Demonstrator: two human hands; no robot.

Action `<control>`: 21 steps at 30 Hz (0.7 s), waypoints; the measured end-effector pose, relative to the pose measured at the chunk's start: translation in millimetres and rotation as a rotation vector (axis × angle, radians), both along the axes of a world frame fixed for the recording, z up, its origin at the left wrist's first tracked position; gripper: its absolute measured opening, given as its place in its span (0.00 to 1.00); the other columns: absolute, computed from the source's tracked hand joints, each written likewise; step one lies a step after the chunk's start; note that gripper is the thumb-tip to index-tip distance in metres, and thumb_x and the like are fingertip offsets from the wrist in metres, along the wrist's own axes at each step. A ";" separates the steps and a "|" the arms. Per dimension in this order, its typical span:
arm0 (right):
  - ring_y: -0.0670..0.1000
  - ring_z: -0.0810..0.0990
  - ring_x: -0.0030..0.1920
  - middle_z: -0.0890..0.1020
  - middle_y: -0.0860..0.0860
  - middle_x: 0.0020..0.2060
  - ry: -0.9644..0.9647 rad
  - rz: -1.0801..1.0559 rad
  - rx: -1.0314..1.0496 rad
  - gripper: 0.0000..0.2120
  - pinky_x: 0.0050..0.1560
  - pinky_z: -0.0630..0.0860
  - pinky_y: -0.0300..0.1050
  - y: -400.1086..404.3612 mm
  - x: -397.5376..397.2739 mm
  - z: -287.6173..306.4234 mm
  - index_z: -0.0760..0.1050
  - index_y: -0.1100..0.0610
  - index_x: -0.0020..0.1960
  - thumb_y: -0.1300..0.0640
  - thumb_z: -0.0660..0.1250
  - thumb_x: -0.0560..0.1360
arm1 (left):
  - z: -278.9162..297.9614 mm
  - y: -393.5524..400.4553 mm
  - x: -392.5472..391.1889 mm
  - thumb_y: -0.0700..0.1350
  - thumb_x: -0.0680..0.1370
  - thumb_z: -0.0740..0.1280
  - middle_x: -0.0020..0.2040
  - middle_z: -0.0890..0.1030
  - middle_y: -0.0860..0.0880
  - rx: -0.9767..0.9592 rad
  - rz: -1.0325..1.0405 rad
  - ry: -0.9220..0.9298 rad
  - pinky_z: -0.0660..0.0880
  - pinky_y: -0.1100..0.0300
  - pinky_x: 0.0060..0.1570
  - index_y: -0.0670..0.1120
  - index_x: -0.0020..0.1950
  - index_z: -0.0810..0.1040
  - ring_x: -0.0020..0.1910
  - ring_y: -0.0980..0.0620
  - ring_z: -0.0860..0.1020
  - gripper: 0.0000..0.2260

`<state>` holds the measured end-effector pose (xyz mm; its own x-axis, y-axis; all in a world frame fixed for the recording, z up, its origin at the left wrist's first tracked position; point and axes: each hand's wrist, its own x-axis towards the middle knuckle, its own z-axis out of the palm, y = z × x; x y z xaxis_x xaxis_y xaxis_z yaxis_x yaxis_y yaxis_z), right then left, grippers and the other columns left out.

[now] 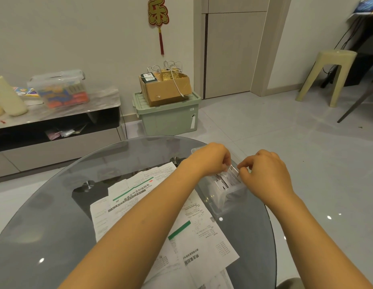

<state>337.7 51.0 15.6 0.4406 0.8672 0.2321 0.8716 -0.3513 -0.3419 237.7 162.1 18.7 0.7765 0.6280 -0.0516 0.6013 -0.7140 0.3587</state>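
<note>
Clear plastic bag point(229, 192): located at the 2 o'clock sector of the round glass surface point(56, 236), close to the rim. The bag stands with its mouth upward. Folded printed slips point(224, 181) are visible inside it, just below the mouth.

Left hand point(210, 158): fingers curled, thumb and fingertips pinching the upper edge of the bag on its 9 o'clock side. The forearm crosses the surface from the 7 o'clock direction.

Right hand point(264, 172): fingers curled, thumb and forefinger pinching the same upper edge on its 3 o'clock side. The two hands are close together, with only the bag mouth between them.

Unfolded leaflets point(143, 197): several white sheets with green bars and dense print lie flat and overlapping, from the centre of the surface toward 5 o'clock. The left forearm passes over them. Their nearest edge lies just beside the bag at its 9 o'clock side.

Surroundings: a green storage bin point(171, 117) sits on the floor beyond the surface at 12 o'clock, with a cardboard box point(166, 88) of cables on its lid. A low cabinet point(56, 113) stands at 10 o'clock, and a plastic stool point(327, 76) at 2 o'clock, well apart.
</note>
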 end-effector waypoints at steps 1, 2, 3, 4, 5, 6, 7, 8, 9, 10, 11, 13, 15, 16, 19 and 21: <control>0.54 0.71 0.53 0.76 0.52 0.46 0.027 0.003 0.035 0.12 0.52 0.68 0.45 -0.9 -1.0 0.2 0.82 0.52 0.50 0.59 0.61 0.75 | 1.0 -1.5 -3.4 0.41 0.76 0.66 0.52 0.81 0.48 0.011 0.021 -0.017 0.77 0.53 0.51 0.46 0.53 0.82 0.50 0.49 0.79 0.08; 0.54 0.71 0.53 0.76 0.52 0.46 0.048 0.006 0.070 0.11 0.51 0.68 0.45 -1.5 -1.4 -1.0 0.82 0.53 0.50 0.59 0.61 0.75 | 1.9 -2.8 -6.4 0.42 0.77 0.66 0.53 0.79 0.48 0.028 0.041 -0.035 0.76 0.52 0.53 0.47 0.54 0.81 0.51 0.49 0.79 0.08; 0.54 0.71 0.52 0.77 0.52 0.45 0.063 0.014 0.107 0.11 0.49 0.68 0.44 -3.4 -3.5 -0.8 0.82 0.53 0.50 0.59 0.62 0.75 | 5.4 -6.7 -11.7 0.43 0.77 0.65 0.55 0.78 0.48 0.054 0.058 -0.053 0.75 0.52 0.55 0.47 0.55 0.81 0.52 0.48 0.78 0.09; 0.53 0.71 0.52 0.77 0.51 0.44 0.076 0.022 0.140 0.11 0.47 0.67 0.43 -5.3 -5.6 -1.0 0.82 0.53 0.50 0.59 0.62 0.75 | 8.5 -11.1 -16.7 0.44 0.78 0.64 0.56 0.76 0.48 0.086 0.072 -0.073 0.73 0.54 0.56 0.48 0.56 0.80 0.53 0.49 0.77 0.09; 0.53 0.71 0.52 0.77 0.51 0.43 0.086 0.039 0.174 0.10 0.45 0.66 0.42 -7.7 -9.4 -0.8 0.82 0.53 0.50 0.59 0.63 0.75 | 12.7 -17.5 -24.4 0.44 0.79 0.63 0.56 0.76 0.48 0.124 0.085 -0.098 0.71 0.55 0.57 0.48 0.57 0.80 0.54 0.48 0.76 0.10; 0.52 0.71 0.51 0.77 0.50 0.43 0.099 0.060 0.207 0.10 0.44 0.65 0.42 -9.5 -13.0 -1.5 0.82 0.53 0.51 0.59 0.63 0.75 | 16.2 -24.4 -32.4 0.44 0.79 0.62 0.57 0.75 0.48 0.156 0.098 -0.130 0.69 0.55 0.58 0.49 0.57 0.80 0.54 0.48 0.75 0.10; 0.51 0.71 0.50 0.76 0.50 0.42 0.109 0.083 0.238 0.10 0.44 0.64 0.41 -11.0 -16.3 -2.7 0.82 0.54 0.51 0.59 0.63 0.75 | 19.1 -31.3 -40.3 0.44 0.79 0.62 0.58 0.75 0.49 0.179 0.112 -0.162 0.68 0.55 0.59 0.49 0.58 0.80 0.55 0.48 0.75 0.10; 0.49 0.70 0.49 0.76 0.48 0.41 0.118 0.107 0.265 0.09 0.43 0.64 0.40 -12.0 -19.5 -4.0 0.82 0.54 0.50 0.59 0.64 0.75 | 20.1 -37.7 -48.2 0.44 0.79 0.62 0.58 0.75 0.49 0.189 0.131 -0.185 0.68 0.55 0.60 0.49 0.58 0.80 0.55 0.49 0.74 0.10; 0.47 0.69 0.48 0.75 0.47 0.40 0.126 0.139 0.291 0.09 0.42 0.63 0.39 -14.4 -25.6 -4.6 0.82 0.53 0.50 0.59 0.64 0.75 | 22.1 -46.8 -59.6 0.44 0.79 0.62 0.59 0.75 0.49 0.192 0.156 -0.197 0.67 0.55 0.61 0.49 0.58 0.80 0.56 0.49 0.74 0.10; 0.46 0.68 0.47 0.74 0.46 0.39 0.135 0.170 0.311 0.08 0.41 0.63 0.38 -16.1 -29.3 -6.2 0.82 0.53 0.50 0.59 0.65 0.74 | 21.8 -53.6 -67.8 0.44 0.79 0.62 0.59 0.75 0.49 0.191 0.178 -0.210 0.67 0.54 0.61 0.49 0.58 0.80 0.56 0.49 0.74 0.10; 0.45 0.68 0.46 0.73 0.45 0.38 0.141 0.208 0.329 0.08 0.39 0.63 0.37 -19.3 -36.5 -7.1 0.82 0.53 0.49 0.60 0.66 0.74 | 22.6 -62.9 -79.5 0.44 0.79 0.62 0.59 0.75 0.50 0.193 0.199 -0.218 0.66 0.54 0.62 0.49 0.57 0.80 0.56 0.49 0.74 0.10; 0.45 0.69 0.45 0.72 0.43 0.37 0.139 0.280 0.346 0.08 0.39 0.64 0.34 -25.3 -49.4 -9.6 0.83 0.53 0.49 0.60 0.67 0.73 | 22.6 -79.2 -100.1 0.45 0.79 0.63 0.59 0.75 0.51 0.187 0.233 -0.212 0.65 0.54 0.64 0.50 0.57 0.80 0.56 0.50 0.74 0.10; 0.45 0.69 0.46 0.74 0.43 0.39 0.143 0.334 0.327 0.08 0.43 0.68 0.38 -30.3 -59.1 -12.5 0.82 0.53 0.50 0.59 0.66 0.74 | 19.1 -92.3 -116.3 0.46 0.80 0.62 0.61 0.74 0.52 0.167 0.273 -0.177 0.63 0.58 0.64 0.52 0.59 0.79 0.59 0.51 0.71 0.10; 0.45 0.69 0.46 0.76 0.44 0.40 0.150 0.367 0.310 0.08 0.46 0.70 0.39 -33.2 -65.6 -14.1 0.82 0.53 0.51 0.58 0.66 0.74 | 16.0 -99.5 -126.5 0.47 0.80 0.62 0.61 0.74 0.53 0.156 0.302 -0.159 0.62 0.58 0.65 0.52 0.59 0.79 0.61 0.51 0.70 0.10; 0.43 0.68 0.45 0.72 0.40 0.37 0.154 0.468 0.269 0.08 0.43 0.65 0.34 -38.5 -77.7 -22.8 0.82 0.52 0.51 0.58 0.66 0.75 | 6.9 -115.9 -148.7 0.49 0.79 0.63 0.60 0.73 0.55 0.115 0.364 -0.146 0.64 0.56 0.65 0.54 0.59 0.78 0.62 0.49 0.70 0.10; 0.42 0.67 0.45 0.72 0.40 0.38 0.141 0.529 0.213 0.08 0.44 0.64 0.35 -41.3 -86.9 -30.1 0.82 0.51 0.52 0.56 0.65 0.75 | 1.9 -125.8 -162.5 0.50 0.79 0.63 0.62 0.73 0.55 0.074 0.401 -0.089 0.63 0.56 0.66 0.54 0.61 0.77 0.63 0.50 0.69 0.11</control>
